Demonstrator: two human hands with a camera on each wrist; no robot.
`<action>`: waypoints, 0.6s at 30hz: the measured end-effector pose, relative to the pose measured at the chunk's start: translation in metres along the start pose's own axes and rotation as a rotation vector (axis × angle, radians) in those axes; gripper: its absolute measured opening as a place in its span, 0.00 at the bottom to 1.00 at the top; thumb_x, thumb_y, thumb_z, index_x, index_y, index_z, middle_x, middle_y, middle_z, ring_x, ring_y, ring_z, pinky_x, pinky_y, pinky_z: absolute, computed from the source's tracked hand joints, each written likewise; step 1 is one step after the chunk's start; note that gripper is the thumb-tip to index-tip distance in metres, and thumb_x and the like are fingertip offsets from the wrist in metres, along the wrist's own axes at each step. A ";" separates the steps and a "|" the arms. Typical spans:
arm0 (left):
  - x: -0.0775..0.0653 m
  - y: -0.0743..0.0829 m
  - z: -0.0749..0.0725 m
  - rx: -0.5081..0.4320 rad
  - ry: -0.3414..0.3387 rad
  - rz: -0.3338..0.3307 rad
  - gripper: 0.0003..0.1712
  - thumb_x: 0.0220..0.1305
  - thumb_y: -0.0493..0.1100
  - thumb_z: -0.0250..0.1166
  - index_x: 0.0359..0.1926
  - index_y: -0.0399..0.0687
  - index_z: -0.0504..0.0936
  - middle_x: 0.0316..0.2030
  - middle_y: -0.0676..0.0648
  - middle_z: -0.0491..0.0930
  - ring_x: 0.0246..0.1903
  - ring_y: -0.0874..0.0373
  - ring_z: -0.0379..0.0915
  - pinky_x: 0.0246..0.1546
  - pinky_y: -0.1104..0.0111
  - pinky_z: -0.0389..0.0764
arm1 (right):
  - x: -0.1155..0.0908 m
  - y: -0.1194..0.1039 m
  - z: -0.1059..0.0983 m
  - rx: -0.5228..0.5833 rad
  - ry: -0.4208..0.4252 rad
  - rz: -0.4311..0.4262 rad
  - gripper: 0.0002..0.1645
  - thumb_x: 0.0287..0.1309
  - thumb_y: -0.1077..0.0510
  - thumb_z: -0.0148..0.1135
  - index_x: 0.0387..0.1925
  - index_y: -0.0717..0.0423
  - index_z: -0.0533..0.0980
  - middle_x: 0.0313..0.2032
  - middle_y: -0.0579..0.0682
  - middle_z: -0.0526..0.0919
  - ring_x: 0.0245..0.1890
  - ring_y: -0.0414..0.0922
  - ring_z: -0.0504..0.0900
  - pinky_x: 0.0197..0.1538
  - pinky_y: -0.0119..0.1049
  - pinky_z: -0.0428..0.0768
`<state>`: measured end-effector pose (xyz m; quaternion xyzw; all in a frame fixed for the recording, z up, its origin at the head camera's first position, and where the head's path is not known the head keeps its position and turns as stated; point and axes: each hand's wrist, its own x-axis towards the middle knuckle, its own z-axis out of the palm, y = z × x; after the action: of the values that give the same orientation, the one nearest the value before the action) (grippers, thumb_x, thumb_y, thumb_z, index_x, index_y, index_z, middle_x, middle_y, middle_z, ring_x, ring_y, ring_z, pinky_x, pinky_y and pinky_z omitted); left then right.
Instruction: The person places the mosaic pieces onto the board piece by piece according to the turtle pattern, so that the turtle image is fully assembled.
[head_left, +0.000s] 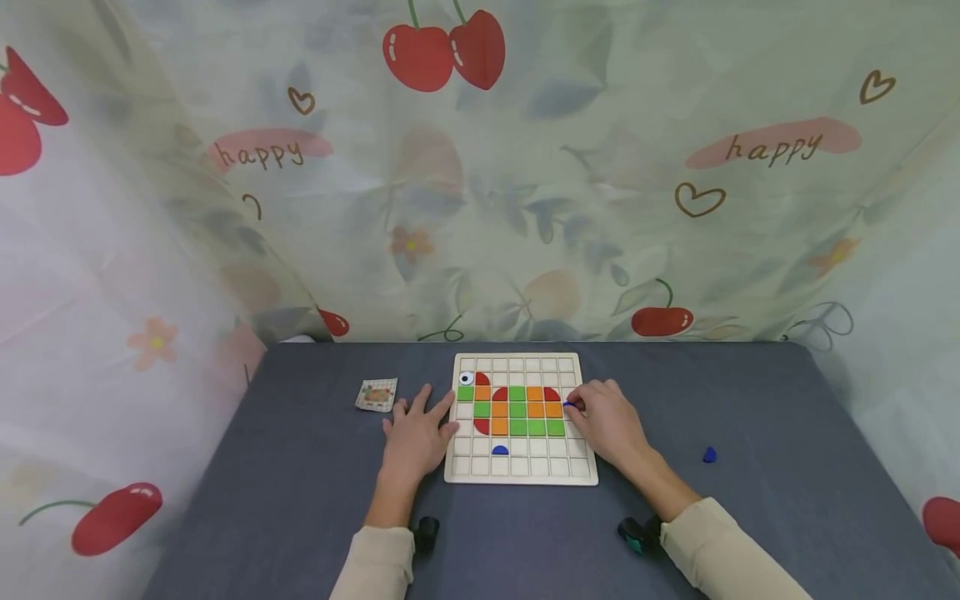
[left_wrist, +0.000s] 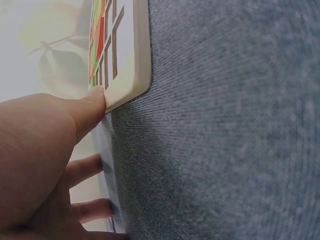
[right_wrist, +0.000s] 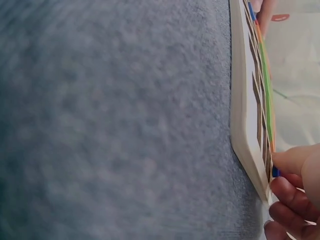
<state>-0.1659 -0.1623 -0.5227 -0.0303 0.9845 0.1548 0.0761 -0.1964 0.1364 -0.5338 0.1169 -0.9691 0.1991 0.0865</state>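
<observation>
A pale grid board (head_left: 525,471) lies on the table, with green, orange and red tiles, a round eye tile (head_left: 467,378) at upper left and a blue half-round tile (head_left: 500,450) in a lower cell. My left hand (head_left: 417,437) rests at the board's left edge, its thumb touching the rim and its fingers spread. At the right side of the board my right hand (head_left: 609,421) pinches a small blue tile (right_wrist: 275,172) between thumb and fingers, over the right-hand cells. Most of that tile is hidden by the fingers.
A small picture card (head_left: 377,395) lies left of the board. Another blue piece (head_left: 709,455) sits on the dark table cloth (head_left: 300,500) to the right. A printed curtain (head_left: 480,208) hangs behind and at both sides.
</observation>
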 end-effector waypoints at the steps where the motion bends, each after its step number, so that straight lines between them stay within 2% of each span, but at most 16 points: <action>1: 0.000 0.000 0.000 0.000 -0.001 -0.001 0.33 0.74 0.60 0.58 0.77 0.70 0.64 0.80 0.44 0.55 0.77 0.27 0.48 0.68 0.27 0.58 | 0.000 0.000 0.001 -0.002 0.003 -0.001 0.08 0.58 0.54 0.74 0.36 0.54 0.85 0.32 0.47 0.81 0.35 0.45 0.71 0.36 0.36 0.74; 14: -0.001 0.000 -0.001 -0.008 -0.002 0.006 0.33 0.74 0.60 0.58 0.77 0.69 0.64 0.80 0.43 0.55 0.76 0.27 0.48 0.68 0.27 0.58 | -0.002 0.002 0.002 -0.017 0.017 -0.019 0.08 0.58 0.54 0.75 0.35 0.54 0.84 0.32 0.48 0.79 0.34 0.44 0.71 0.35 0.36 0.72; 18: -0.001 0.000 -0.002 -0.010 -0.006 0.006 0.33 0.74 0.60 0.58 0.77 0.69 0.64 0.80 0.43 0.54 0.76 0.27 0.48 0.68 0.27 0.57 | -0.004 0.002 -0.004 -0.033 0.015 -0.026 0.12 0.60 0.53 0.73 0.41 0.55 0.84 0.35 0.51 0.79 0.36 0.47 0.72 0.38 0.40 0.74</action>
<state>-0.1652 -0.1625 -0.5208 -0.0273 0.9836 0.1602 0.0782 -0.1927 0.1408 -0.5322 0.1264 -0.9700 0.1829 0.0983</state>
